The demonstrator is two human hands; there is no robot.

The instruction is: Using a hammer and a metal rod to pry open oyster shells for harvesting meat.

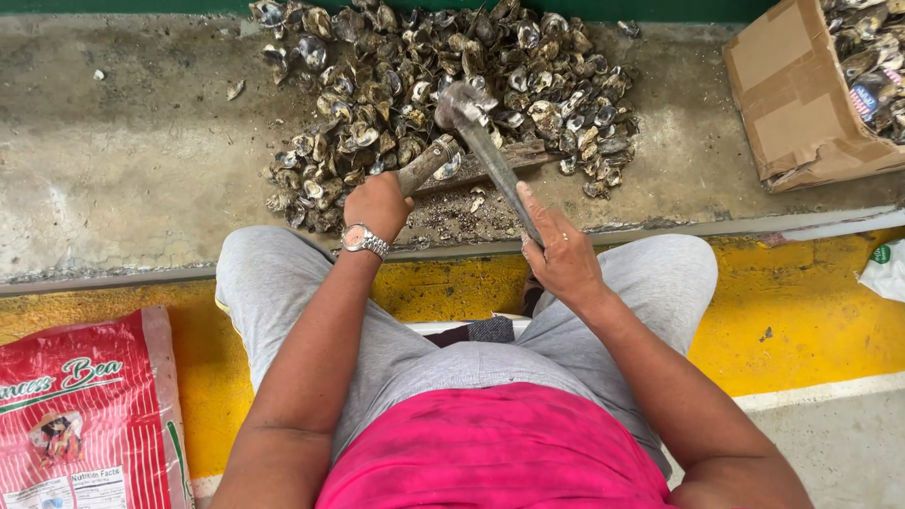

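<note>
My left hand, with a metal wristwatch on it, grips one end of a long grey oyster shell. The shell's other end points at a dark plank on the concrete ledge. My right hand is closed on the handle of a flat metal hammer-like tool. The tool's rounded head is raised just above the tip of the shell. Behind both lies a big pile of oyster shells.
A torn cardboard box with more shells stands at the back right of the concrete ledge. A red printed sack lies on the yellow floor at my left. A white bag is at the right edge. My knees are in grey trousers.
</note>
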